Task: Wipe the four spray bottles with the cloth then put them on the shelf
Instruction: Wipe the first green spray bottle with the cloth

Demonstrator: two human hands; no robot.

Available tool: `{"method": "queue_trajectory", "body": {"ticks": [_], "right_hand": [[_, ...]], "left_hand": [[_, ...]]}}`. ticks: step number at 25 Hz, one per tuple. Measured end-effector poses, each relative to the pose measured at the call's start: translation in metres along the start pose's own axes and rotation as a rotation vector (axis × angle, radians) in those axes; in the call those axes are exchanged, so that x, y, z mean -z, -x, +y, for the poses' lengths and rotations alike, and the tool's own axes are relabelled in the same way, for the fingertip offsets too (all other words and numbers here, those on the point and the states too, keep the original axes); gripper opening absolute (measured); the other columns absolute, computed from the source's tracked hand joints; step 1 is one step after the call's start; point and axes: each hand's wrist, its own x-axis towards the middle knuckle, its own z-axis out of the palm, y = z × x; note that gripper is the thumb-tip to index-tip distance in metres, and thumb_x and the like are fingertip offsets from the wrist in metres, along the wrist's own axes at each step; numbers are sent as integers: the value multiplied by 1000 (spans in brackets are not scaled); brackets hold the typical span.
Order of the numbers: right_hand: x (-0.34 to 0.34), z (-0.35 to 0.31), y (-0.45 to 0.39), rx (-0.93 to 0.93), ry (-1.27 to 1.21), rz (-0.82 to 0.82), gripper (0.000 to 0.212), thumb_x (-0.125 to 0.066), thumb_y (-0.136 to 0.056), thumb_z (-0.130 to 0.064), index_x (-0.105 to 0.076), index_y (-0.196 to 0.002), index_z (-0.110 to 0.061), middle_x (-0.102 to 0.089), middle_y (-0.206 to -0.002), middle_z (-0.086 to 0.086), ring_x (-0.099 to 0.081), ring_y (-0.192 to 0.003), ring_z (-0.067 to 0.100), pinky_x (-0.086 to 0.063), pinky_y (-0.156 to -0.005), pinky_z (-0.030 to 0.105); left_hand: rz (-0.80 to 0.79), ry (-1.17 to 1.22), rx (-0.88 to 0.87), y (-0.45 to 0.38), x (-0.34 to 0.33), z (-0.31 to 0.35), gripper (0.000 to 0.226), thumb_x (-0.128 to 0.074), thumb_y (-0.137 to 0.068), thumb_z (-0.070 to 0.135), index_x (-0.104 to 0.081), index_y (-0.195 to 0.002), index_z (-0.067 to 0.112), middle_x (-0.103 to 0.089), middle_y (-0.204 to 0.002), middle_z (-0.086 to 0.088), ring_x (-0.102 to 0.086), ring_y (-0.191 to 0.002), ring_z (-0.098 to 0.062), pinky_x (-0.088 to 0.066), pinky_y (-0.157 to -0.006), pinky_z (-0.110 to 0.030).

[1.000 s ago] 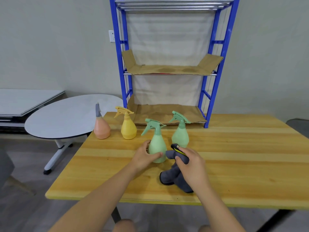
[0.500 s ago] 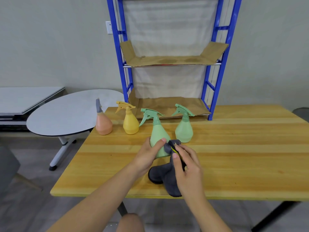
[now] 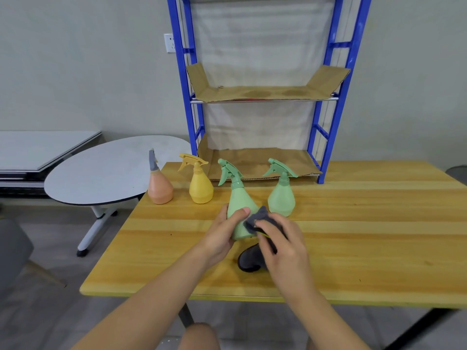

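At table centre, left hand (image 3: 222,236) now grips the lifted green spray bottle (image 3: 240,208); right hand (image 3: 280,238) fingers pinch the grey cloth (image 3: 257,221) against it: wiping begins.

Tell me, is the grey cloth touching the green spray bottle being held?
Touching. The head view shows the right hand pressing the grey cloth against the side of the green spray bottle, which the left hand grips.
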Motion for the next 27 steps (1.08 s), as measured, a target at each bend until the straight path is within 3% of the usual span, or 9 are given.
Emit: {"method": "queue_trajectory", "body": {"ticks": [2, 6, 9, 12, 14, 18, 21, 25, 27], "right_hand": [[3, -1, -3, -38, -1, 31, 30, -73, -85, -2, -71, -113, -11, -60, -124, 6, -58, -106, 26, -48, -94, 37], [1, -5, 10, 199, 72, -103, 29, -70, -87, -1, -70, -114, -12, -60, -126, 8, -56, -103, 28, -48, -93, 38], [6, 4, -3, 23, 50, -7, 30, -71, -85, 0, -71, -113, -12, -61, -124, 6, -57, -102, 27, -47, -93, 37], [3, -9, 5, 175, 61, -73, 28, -68, -88, 1, -71, -113, -11, -61, -124, 7, -56, -101, 27, -46, -93, 34], [5, -5, 4, 265, 88, -116, 27, -65, -90, 0, -71, -113, -12, -61, -125, 7, -55, -100, 27, -47, -93, 35], [10, 2, -10, 105, 89, -15, 27, -67, -88, -1, -72, -112, -11, -62, -123, 6, -55, -100, 26, -47, -93, 35], [6, -10, 0, 346, 151, -131, 28, -67, -87, 3, -71, -112, -9, -62, -124, 9, -56, -99, 29, -47, -94, 36], [11, -1, -13, 154, 110, -54, 26, -67, -89, -1, -71, -113, -10, -62, -124, 5, -55, -100, 26, -47, -93, 35], [9, -9, -2, 278, 143, -118, 28, -66, -88, 2, -70, -114, -9, -61, -125, 7, -54, -99, 27, -47, -94, 35]], "left_hand": [[-1, 20, 9, -1, -1, 0, 72, -81, -76, 37, -49, -135, 12, -69, -119, -15, -68, -105, -24, -55, -90, -42], [5, -9, -6, 3, -6, 4, 56, -76, -88, 31, -49, -132, 10, -70, -110, -13, -69, -94, -23, -56, -76, -36], [4, 51, -21, 2, -6, 6, 48, -68, -93, 33, -50, -132, 11, -70, -120, -14, -69, -106, -27, -56, -90, -44], [4, 59, 5, 5, -7, 10, 40, -55, -97, 33, -54, -127, 7, -67, -115, -18, -64, -101, -30, -52, -83, -43], [-6, -5, -17, 3, -4, 13, 48, -61, -89, 35, -55, -129, 8, -70, -115, -17, -66, -99, -30, -54, -80, -43], [13, -49, -64, 2, 1, 17, 50, -72, -85, 35, -60, -125, 7, -73, -115, -15, -70, -99, -27, -56, -85, -41], [12, -22, -97, 1, -1, 15, 42, -75, -82, 30, -60, -112, 3, -69, -96, -16, -66, -85, -26, -55, -72, -36], [55, 8, -123, 1, -3, 20, 55, -79, -80, 33, -55, -122, 8, -70, -101, -11, -68, -92, -25, -57, -83, -43], [58, 21, -100, 2, -4, 21, 64, -83, -76, 36, -51, -125, 11, -67, -102, -11, -68, -91, -25, -58, -79, -41]]}}
